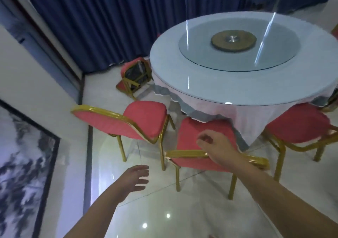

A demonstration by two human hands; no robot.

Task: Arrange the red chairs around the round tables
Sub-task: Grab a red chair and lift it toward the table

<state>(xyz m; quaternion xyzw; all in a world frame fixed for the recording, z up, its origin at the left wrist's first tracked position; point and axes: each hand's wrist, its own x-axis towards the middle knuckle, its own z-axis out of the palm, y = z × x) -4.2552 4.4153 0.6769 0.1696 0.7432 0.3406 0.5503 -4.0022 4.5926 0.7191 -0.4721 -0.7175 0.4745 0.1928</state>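
A round table (182, 76) with a pale cloth and a glass turntable stands at upper right. Three red chairs with gold frames face it along its near side: one at left (144, 116), one in the middle (190, 133) and one at right (300, 124). A fourth red chair (135, 74) lies tipped over on the floor by the curtain. My right hand (217, 146) hovers over the middle chair's backrest, fingers loosely curled, holding nothing. My left hand (135, 179) is open in the air above the floor, left of that chair.
Blue curtains (102, 23) hang behind the table. A wall with a framed ink painting (23, 164) runs along the left. The floor (164, 210) is glossy white tile. Part of another chair (332, 98) shows at the right edge.
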